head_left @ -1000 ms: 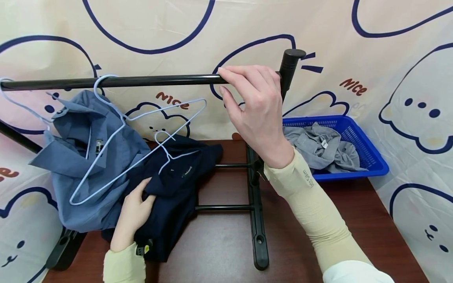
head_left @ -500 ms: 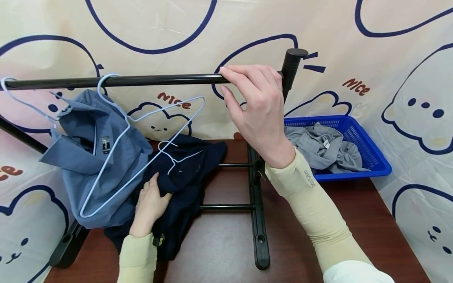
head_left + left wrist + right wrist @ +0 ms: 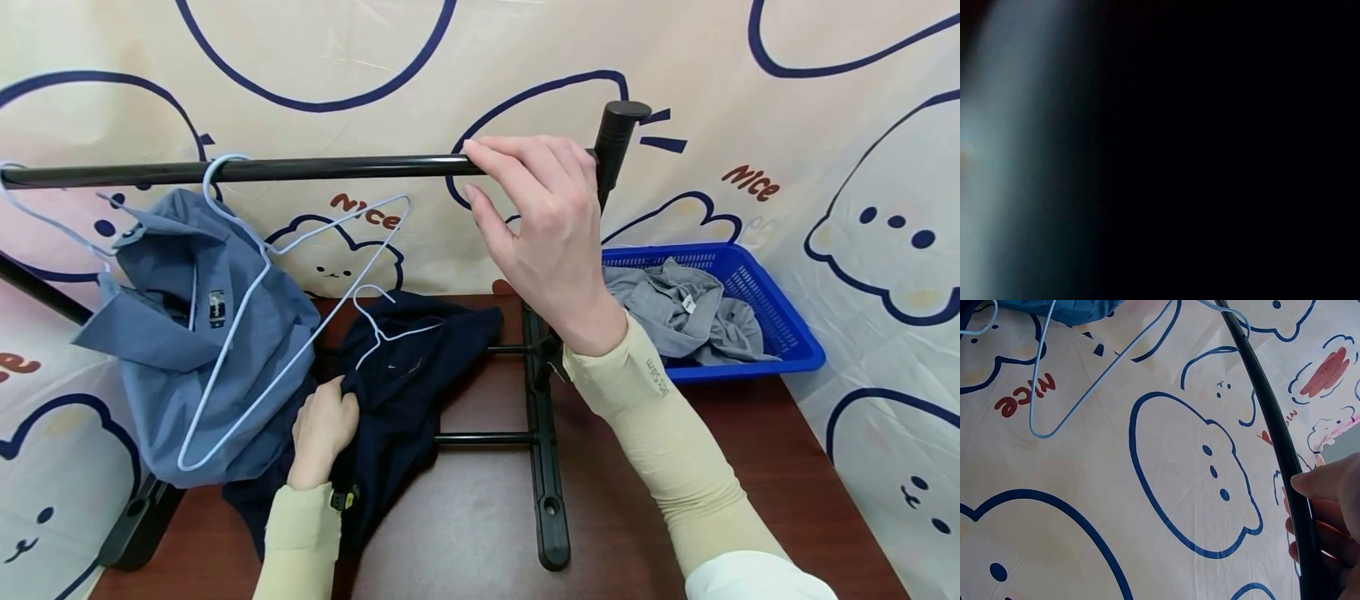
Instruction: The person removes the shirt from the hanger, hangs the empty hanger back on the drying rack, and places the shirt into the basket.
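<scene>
At the right end of the black clothes rail [image 3: 360,167], my right hand [image 3: 543,225] grips the bar; the right wrist view has its thumb [image 3: 1319,481] and fingers on opposite sides of it. My left hand [image 3: 324,425] holds a bunched edge of a dark navy garment [image 3: 408,392] low on the rack, fingertips hidden by cloth. A light blue hanger [image 3: 380,335] lies at that garment, its lower part hidden. Left of this hand hangs a blue collared shirt [image 3: 277,333], and a bare light blue hanger [image 3: 225,367] dangles from the rail before it.
A blue basket [image 3: 787,333] with a grey garment [image 3: 675,308] stands on the brown table [image 3: 465,517] at right. The rack's black foot [image 3: 551,483] and lower crossbars [image 3: 487,438] span the middle. A patterned curtain [image 3: 525,50] closes the back. The left wrist view is nearly black.
My left hand has moved right, pulling the navy garment and its hanger right. The bare hanger's upper corner has swung left. My right hand has stayed on the rail.
</scene>
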Demonstrator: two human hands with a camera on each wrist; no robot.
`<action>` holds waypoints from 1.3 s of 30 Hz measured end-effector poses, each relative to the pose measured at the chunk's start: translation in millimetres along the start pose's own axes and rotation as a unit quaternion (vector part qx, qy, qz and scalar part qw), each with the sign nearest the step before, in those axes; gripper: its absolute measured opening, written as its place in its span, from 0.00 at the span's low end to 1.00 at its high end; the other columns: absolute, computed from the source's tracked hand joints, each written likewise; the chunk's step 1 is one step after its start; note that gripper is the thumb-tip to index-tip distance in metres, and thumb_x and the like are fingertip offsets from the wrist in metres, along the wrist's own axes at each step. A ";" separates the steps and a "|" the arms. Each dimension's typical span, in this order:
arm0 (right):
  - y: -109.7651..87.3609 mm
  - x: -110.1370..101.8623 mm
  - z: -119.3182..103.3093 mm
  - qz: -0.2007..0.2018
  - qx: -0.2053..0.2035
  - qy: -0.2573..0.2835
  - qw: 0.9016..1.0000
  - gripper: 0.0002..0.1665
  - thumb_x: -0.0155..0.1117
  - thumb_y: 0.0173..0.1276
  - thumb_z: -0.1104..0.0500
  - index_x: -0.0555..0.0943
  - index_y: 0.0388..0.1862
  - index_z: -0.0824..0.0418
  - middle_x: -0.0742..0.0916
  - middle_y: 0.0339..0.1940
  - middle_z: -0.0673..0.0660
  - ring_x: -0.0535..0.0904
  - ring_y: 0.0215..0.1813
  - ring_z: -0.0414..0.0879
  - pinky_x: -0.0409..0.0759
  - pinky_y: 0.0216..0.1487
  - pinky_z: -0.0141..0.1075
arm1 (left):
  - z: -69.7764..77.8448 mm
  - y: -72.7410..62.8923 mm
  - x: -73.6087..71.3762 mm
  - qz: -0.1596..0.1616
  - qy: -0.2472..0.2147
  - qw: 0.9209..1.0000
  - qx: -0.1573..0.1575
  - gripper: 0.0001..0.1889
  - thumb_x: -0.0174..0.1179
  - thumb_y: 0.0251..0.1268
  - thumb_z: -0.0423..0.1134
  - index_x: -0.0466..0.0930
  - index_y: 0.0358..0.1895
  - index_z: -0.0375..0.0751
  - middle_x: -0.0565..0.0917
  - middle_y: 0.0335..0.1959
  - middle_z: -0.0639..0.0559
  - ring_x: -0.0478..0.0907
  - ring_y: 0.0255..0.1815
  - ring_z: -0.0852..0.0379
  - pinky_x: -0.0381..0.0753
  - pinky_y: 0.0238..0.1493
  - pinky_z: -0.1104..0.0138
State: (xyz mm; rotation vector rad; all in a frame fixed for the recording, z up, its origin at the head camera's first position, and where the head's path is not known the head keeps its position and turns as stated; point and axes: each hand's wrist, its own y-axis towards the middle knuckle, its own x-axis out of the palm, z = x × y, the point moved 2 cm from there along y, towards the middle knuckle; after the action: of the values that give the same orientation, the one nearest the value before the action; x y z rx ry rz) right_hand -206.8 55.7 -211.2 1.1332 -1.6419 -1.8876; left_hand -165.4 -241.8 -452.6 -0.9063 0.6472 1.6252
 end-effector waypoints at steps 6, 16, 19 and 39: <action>-0.8 -0.2 0.7 -0.010 -0.016 0.006 1.000 0.20 0.64 0.75 0.54 0.85 0.59 0.64 0.87 0.53 0.58 0.76 0.55 0.55 0.65 0.64 0.44 | -1.7 -0.1 -3.8 0.025 -0.032 0.999 0.013 0.16 0.40 0.71 0.38 0.76 0.28 0.43 0.84 0.45 0.32 0.81 0.40 0.33 0.74 0.33 0.45; -25.4 -15.2 -8.6 0.045 -0.033 0.182 0.982 0.24 0.75 0.60 0.69 0.84 0.56 0.71 0.84 0.60 0.64 0.77 0.64 0.57 0.71 0.66 0.49 | 5.7 -6.4 -14.1 0.036 -0.074 0.996 0.042 0.16 0.42 0.70 0.36 0.62 0.20 0.46 0.67 0.19 0.46 0.68 0.24 0.44 0.61 0.30 0.57; -42.4 -17.8 -7.9 0.001 -0.006 0.193 0.981 0.26 0.75 0.61 0.67 0.83 0.59 0.70 0.83 0.61 0.63 0.78 0.62 0.56 0.74 0.63 0.47 | 9.4 -9.7 -18.9 0.026 -0.079 0.995 0.054 0.16 0.42 0.70 0.36 0.62 0.20 0.46 0.65 0.18 0.48 0.69 0.26 0.46 0.62 0.31 0.57; -146.0 -14.5 0.8 -0.411 0.216 0.155 0.872 0.43 0.61 0.76 0.40 0.62 0.81 0.56 0.66 0.80 0.54 0.60 0.78 0.49 0.61 0.73 0.52 | 7.5 -29.3 -54.5 0.001 -0.125 0.984 0.127 0.19 0.46 0.77 0.35 0.61 0.21 0.44 0.59 0.19 0.55 0.62 0.24 0.57 0.62 0.32 0.68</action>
State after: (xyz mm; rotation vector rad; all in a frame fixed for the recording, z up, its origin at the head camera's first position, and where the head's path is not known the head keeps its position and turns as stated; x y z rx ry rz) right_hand -168.1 101.3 -345.1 2.4915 -1.5479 -1.6131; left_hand -133.4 -258.8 -401.8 -0.5070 0.6605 1.5826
